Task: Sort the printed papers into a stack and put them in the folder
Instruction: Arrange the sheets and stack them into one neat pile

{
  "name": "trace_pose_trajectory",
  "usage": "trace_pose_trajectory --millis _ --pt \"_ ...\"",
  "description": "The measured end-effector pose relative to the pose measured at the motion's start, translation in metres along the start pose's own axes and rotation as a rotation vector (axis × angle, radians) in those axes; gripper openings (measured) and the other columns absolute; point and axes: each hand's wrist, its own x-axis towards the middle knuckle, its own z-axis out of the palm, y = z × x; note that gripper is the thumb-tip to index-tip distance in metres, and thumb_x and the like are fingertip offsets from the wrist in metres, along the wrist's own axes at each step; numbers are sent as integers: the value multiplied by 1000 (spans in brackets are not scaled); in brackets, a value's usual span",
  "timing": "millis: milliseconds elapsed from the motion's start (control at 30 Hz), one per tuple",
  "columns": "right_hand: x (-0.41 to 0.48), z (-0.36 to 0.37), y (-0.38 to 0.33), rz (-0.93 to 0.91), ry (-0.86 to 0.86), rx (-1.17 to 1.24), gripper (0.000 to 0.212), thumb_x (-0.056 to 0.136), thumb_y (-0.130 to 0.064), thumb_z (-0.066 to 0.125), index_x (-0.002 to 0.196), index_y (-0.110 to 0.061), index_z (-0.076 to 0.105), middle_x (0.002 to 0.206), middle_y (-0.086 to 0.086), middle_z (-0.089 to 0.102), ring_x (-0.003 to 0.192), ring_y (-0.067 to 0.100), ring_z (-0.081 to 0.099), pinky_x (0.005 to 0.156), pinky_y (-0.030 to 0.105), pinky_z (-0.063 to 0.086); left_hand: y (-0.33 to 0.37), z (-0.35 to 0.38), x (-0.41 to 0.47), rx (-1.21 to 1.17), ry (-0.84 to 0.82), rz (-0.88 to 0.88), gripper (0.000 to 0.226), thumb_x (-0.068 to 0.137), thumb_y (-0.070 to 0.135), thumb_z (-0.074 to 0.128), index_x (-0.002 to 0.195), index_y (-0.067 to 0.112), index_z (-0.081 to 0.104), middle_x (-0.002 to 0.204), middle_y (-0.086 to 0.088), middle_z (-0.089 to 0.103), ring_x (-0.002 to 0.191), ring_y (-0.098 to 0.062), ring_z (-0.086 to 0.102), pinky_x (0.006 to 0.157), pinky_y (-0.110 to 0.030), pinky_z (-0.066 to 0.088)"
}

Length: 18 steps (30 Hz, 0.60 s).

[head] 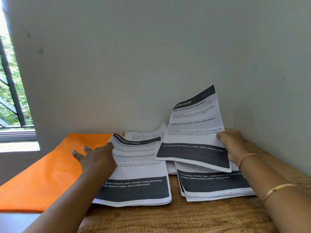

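On a wooden table (168, 219), an orange folder (42, 174) lay flat at nine o'clock. Beside it, the left pile (139, 174) of printed papers overlapped the folder's edge; the right pile (213, 184) sat at three o'clock. Above that pile a lifted sheet (193, 128) tilted up, its right edge pinched by the right hand (234, 145). The left hand (96, 158), fingers spread straight, hung over the folder's edge.

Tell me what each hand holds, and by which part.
The right hand pinches the LIVING ROOM sheet by its right edge, raised above the right pile. The left hand holds nothing, spread open over the orange folder.
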Motion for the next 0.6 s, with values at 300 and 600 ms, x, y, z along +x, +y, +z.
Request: trace_pose_trajectory --millis 300,600 --pt "-1 -1 3 -105 16 -119 23 78 1 47 86 18 60 76 17 65 69 20 51 59 28 35 0 -8 -4 -15 168 14 37 93 26 48 129 30 39 121 0 59 131 -29 33 110 -64 4" --pt "-8 -1 -6 -86 39 -51 21 88 0 51 99 12 64 108 22 67 93 33 63 72 29 45 -17 -15 5 -187 282 -25 25 94 28 48 119 27 51 98 -4 66 111 -27 53 113 -48 7"
